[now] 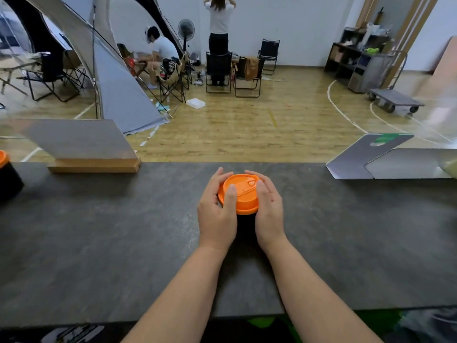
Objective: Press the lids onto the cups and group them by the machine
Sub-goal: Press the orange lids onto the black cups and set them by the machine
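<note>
A black cup (245, 225) with an orange lid (243, 194) stands in the middle of the dark counter (99, 243). My left hand (217, 211) wraps the lid's left side, its thumb lying on top of the lid. My right hand (268, 209) wraps the right side, thumb also on the lid's top. Most of the cup's body is hidden between my hands. A second black cup (8, 181) with an orange lid (3, 157) sits at the counter's far left edge, partly cut off by the frame.
A grey sign on a wooden base (94, 164) stands at the counter's back left. A folded metal stand (385, 162) sits at the back right. Beyond the counter lies a wooden floor with chairs, a tent and people.
</note>
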`<state>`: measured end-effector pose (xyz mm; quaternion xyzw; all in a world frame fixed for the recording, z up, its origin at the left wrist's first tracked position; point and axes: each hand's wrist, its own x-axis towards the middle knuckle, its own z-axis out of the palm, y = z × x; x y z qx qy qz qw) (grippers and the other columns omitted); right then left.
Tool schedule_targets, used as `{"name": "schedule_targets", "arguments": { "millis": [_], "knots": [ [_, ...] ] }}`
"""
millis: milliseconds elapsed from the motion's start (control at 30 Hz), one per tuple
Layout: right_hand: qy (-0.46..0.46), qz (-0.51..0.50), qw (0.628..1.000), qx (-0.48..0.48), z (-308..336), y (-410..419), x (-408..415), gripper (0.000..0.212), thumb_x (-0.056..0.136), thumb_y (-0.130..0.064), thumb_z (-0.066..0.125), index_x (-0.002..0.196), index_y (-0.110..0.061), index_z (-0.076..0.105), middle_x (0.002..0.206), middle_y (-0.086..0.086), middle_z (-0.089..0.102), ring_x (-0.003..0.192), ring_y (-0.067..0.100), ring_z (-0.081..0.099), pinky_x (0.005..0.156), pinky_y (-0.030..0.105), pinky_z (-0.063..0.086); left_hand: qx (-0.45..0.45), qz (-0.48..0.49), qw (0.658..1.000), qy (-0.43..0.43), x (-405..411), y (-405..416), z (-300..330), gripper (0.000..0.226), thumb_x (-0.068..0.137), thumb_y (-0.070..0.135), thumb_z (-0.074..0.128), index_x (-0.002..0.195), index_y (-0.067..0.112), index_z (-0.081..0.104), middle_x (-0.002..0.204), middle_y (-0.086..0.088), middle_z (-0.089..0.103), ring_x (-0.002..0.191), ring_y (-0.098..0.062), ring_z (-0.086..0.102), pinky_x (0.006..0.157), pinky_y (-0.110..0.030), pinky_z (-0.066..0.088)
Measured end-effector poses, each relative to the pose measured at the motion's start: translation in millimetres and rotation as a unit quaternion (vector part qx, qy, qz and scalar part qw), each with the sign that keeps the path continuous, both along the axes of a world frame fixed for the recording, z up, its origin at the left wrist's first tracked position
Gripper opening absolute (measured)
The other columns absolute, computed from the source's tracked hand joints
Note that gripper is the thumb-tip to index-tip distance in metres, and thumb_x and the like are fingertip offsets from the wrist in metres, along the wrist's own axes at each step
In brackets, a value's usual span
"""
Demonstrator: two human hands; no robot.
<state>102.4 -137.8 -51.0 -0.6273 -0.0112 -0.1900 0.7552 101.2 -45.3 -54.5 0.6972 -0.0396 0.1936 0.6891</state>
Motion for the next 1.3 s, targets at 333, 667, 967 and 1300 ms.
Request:
{"name": "schedule_targets", "arguments": {
  "millis": [333, 667, 967, 1300],
  "knots": [
    [0.006, 0.011, 1.000, -0.003, 5, 0, -1, 0.018, 0.086, -0.023, 0.048, 0.100, -0.018, 0.058, 0.096, 0.000, 0.063, 0.080, 0.008, 0.063, 0.066, 0.025, 0.053, -0.041, -0.024, 0.999, 0.022, 4, -7, -1, 0.029, 0.088, 0.024, 0.045, 0.109, 0.026, 0.065, 0.105, 0.006, 0.069, 0.099, -0.016, 0.066, 0.087, -0.051, 0.055],
    [0.092, -0.010, 0.996, 0.005, 30, -3, -5, 0.019, 0.099, -0.014, 0.046, 0.096, -0.009, 0.064, 0.084, 0.001, 0.064, 0.068, 0.003, 0.061, 0.056, 0.012, 0.048, -0.058, -0.074, 0.995, 0.040, -3, 0, 12, 0.030, 0.085, 0.026, 0.045, 0.108, 0.023, 0.064, 0.106, 0.000, 0.068, 0.094, -0.013, 0.065, 0.080, -0.029, 0.053],
    [0.117, 0.064, 0.991, -0.031, 32, -9, -2, 0.034, 0.102, -0.013, 0.037, 0.124, -0.013, 0.063, 0.108, 0.005, 0.068, 0.089, 0.007, 0.066, 0.072, 0.015, 0.053, -0.097, -0.090, 0.989, 0.074, -1, 0, 13, 0.019, 0.094, 0.017, 0.044, 0.105, 0.013, 0.059, 0.100, -0.007, 0.066, 0.088, -0.017, 0.063, 0.066, -0.018, 0.051],
    [0.124, 0.068, 0.989, -0.046, 38, -5, -14, 0.029, 0.103, -0.020, 0.038, 0.111, -0.024, 0.066, 0.111, 0.005, 0.068, 0.097, 0.014, 0.066, 0.068, 0.014, 0.052, 0.014, -0.046, 0.997, 0.052, 5, 13, 15, 0.024, 0.082, 0.035, 0.046, 0.090, 0.042, 0.067, 0.110, 0.001, 0.061, 0.113, -0.029, 0.053, 0.096, -0.054, 0.047]
  ]
}}
